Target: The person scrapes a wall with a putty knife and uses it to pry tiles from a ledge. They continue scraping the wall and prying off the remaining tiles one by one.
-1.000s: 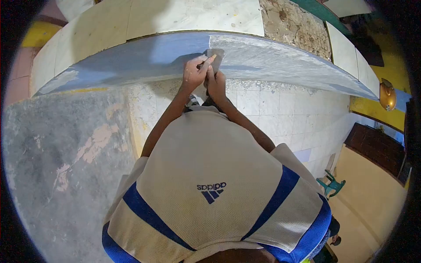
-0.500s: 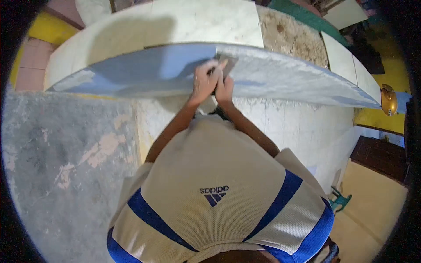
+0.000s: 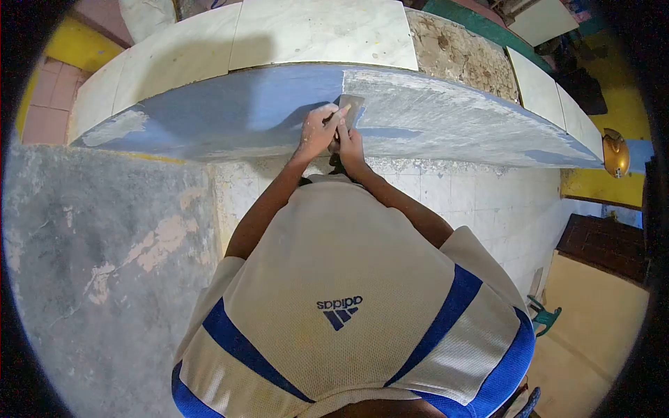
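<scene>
Both my hands are together on a scraper with a wide, flat metal blade (image 3: 355, 104). My left hand (image 3: 316, 132) is closed at the tool's left side, fingers bent towards the blade. From the right, my right hand (image 3: 351, 148) grips it, with fingers lying along the blade's lower part. Most of the handle is hidden by the hands. The blade lies against the blue-painted side wall (image 3: 230, 104) of a raised ledge, right where smooth blue paint meets a scraped, whitish-grey area (image 3: 432, 115).
Pale tiles (image 3: 313, 31) cover the ledge top, apart from a bare rough patch (image 3: 463, 56). A golden rounded object (image 3: 616, 153) stands at the right end. Grey worn concrete (image 3: 104, 279) lies left below, white floor tiles (image 3: 460, 202) at right. A green chair part (image 3: 546, 317) shows lower right.
My hands and the scraper have shifted slightly left and down along the wall. The blade is now tilted more upright. The view has moved a little.
</scene>
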The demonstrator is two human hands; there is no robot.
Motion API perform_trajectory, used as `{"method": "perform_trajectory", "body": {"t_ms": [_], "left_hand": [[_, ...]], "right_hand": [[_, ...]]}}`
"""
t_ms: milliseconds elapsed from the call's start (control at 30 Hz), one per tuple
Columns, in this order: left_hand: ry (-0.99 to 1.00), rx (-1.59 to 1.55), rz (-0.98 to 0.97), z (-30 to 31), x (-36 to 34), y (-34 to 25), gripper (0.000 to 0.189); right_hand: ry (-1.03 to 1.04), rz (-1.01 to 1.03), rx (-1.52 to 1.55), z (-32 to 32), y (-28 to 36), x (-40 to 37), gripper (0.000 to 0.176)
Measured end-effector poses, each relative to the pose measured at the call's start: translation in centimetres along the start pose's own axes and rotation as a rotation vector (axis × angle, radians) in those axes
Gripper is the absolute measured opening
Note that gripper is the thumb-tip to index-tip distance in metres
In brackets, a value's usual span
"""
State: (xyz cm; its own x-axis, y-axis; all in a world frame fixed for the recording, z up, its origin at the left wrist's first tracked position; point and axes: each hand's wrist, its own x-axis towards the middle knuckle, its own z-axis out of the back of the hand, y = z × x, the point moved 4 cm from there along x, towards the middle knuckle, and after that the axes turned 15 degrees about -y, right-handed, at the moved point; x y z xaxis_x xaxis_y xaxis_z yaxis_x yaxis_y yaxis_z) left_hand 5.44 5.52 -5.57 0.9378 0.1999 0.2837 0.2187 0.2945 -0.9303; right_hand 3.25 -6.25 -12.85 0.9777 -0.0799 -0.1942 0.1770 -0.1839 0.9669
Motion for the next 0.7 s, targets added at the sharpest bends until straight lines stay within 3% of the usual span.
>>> {"method": "perform_trajectory", "body": {"t_ms": [200, 433, 567, 600, 700], "left_hand": [[-0.067, -0.008, -0.049, 0.1, 0.3, -1.0, 0.028], [-0.182, -0.078, -0.053, 1.4, 2.5, -7.9, 0.031], [0.097, 0.059, -0.012, 1.9, 2.5, -5.1, 0.031], [0.254, 0.02, 0.006, 2.0, 2.2, -3.0, 0.032], [0.447, -0.067, -0.333, 4.0, 0.0, 1.8, 0.023]], "right_hand": [[-0.118, 0.072, -0.174, -0.1, 2.2, -1.0, 0.045], [-0.148, 0.214, -0.084, -1.6, 8.2, -0.5, 0.047], [-0.068, 0.183, -0.208, 0.3, 6.7, -0.1, 0.042], [-0.024, 0.197, -0.266, 1.5, 6.4, -0.2, 0.042], [-0.027, 0.177, -0.461, 7.0, 2.8, -0.4, 0.044]]}}
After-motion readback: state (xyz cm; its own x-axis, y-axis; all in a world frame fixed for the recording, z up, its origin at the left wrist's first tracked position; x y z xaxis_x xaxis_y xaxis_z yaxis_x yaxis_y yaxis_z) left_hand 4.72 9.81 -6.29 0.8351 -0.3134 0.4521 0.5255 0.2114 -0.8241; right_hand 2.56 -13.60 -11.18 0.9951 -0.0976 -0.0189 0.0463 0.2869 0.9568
